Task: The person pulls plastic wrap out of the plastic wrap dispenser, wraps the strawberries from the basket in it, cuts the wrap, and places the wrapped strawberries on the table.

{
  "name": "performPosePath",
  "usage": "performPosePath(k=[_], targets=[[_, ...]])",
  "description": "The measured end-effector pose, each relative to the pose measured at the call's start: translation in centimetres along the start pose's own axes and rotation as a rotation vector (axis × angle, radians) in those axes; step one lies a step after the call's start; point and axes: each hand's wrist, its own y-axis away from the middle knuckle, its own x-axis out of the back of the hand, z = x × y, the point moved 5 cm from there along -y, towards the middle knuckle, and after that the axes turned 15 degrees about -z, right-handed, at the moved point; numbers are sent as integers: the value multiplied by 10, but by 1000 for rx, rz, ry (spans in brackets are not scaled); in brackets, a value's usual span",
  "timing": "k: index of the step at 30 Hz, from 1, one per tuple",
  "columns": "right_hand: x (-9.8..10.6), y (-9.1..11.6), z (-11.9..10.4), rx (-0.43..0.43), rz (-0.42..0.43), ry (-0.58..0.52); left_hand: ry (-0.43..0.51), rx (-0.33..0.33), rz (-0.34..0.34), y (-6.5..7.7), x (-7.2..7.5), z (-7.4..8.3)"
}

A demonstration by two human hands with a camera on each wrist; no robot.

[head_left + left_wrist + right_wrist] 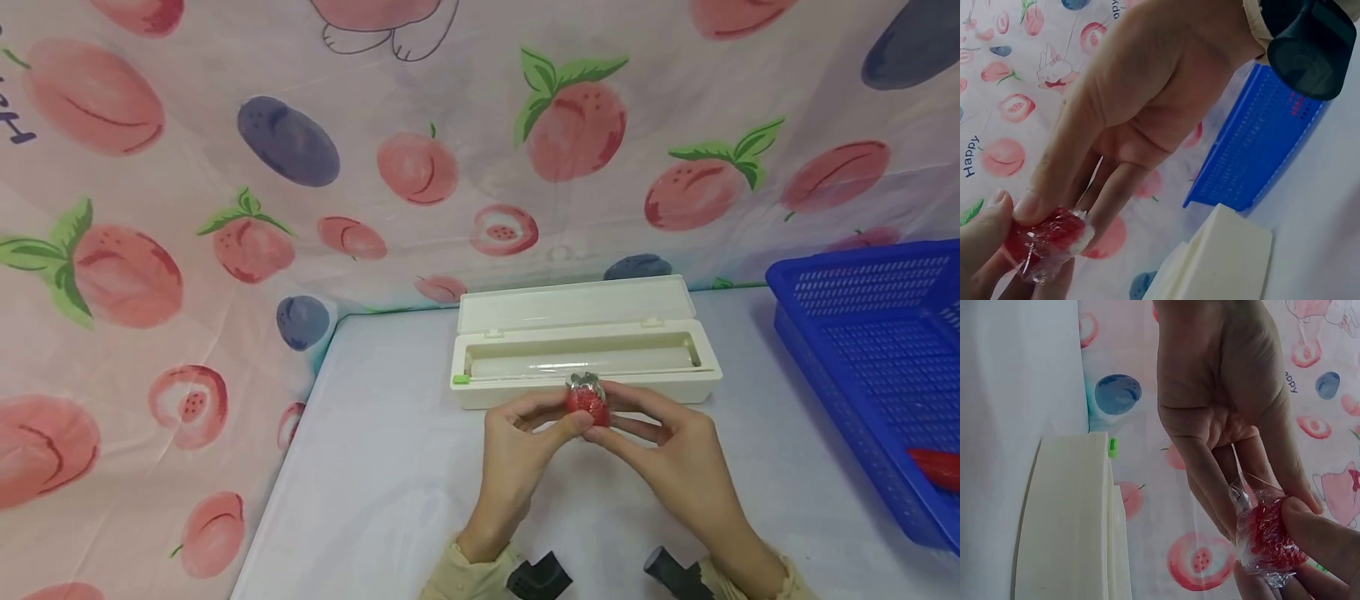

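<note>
A red strawberry (587,402) wrapped in clear cling film is held between both hands, in front of the white box. My left hand (517,454) pinches it from the left, thumb on its near side. From the other side my right hand (675,462) grips it with thumb and fingers. Crinkled, shiny film bunches around the strawberry (1054,240) in the left wrist view. A loose flap of film stands up from the strawberry (1269,534) in the right wrist view. The white cling film box (585,387) lies with its lid raised, a film roll (581,364) inside.
A blue plastic basket (832,400) stands at the right, with a red item (933,468) in it. A small green piece (461,379) sits at the box's left front. Behind the white table (360,467) hangs a fruit-printed cloth (465,92).
</note>
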Motion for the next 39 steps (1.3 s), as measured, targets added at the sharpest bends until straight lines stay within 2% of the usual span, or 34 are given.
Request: performPosePath(k=[5,8,13,22,26,32,39], targets=[[5,-2,3,-3,-14,-56,24,26,-88,0,0,3],[7,-3,4,-15,-8,-59,14,26,-110,-1,0,4],[9,-3,4,-21,15,-44,-33,17,-71,-1,3,5],[9,-3,7,-36,16,-48,-22,9,-1,1,3,7],[7,-3,8,-39,21,-45,-39,10,4,2,2,8],[4,-3,10,-34,50,-17,-48,-25,-17,3,0,12],[2,-1,8,-6,74,47,-84,-62,27,3,-1,11]])
